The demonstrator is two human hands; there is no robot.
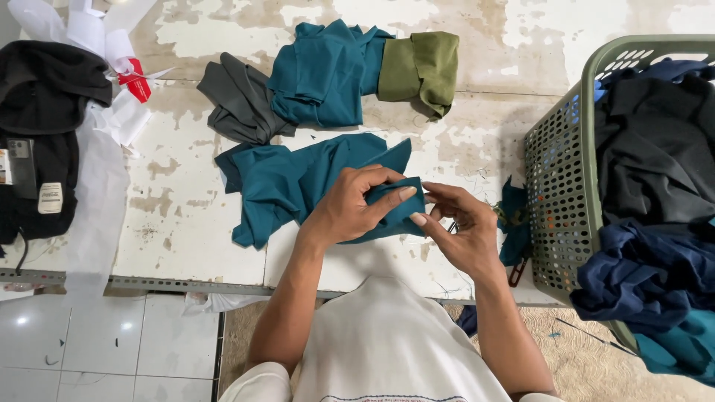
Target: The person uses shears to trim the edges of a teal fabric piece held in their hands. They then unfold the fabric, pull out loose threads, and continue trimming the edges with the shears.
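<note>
1. The left hand (350,205) has its grip clamped on a folded corner of the teal cloth (298,182), thumb on top and fingers wrapped under the fold.
2. The right hand (462,227) meets it from the other side, its fingertips (418,219) pinched together on the edge of the same fold, so both hands hold one small patch of the fabric just above the table (186,216).
3. The rest of the teal cloth trails away to the left and lies loose and rumpled on the worn white table, in front of the person's white shirt (387,342).
4. The cloth looks thin, soft and light; it should bend wherever it is pinched and keep no shape of its own. I judge it neither slippery nor fragile, though a loose hold would let the fold spring open.
5. The best place to hold it seems to be the folded edge or a seam, where the layers stack thick.
6. Farther back lie a grey piece (238,100), another teal piece (324,71) and an olive piece (421,67), touching side by side.
7. A green perforated basket (558,179) stands at the right, full of dark and blue clothes (655,164).
</note>
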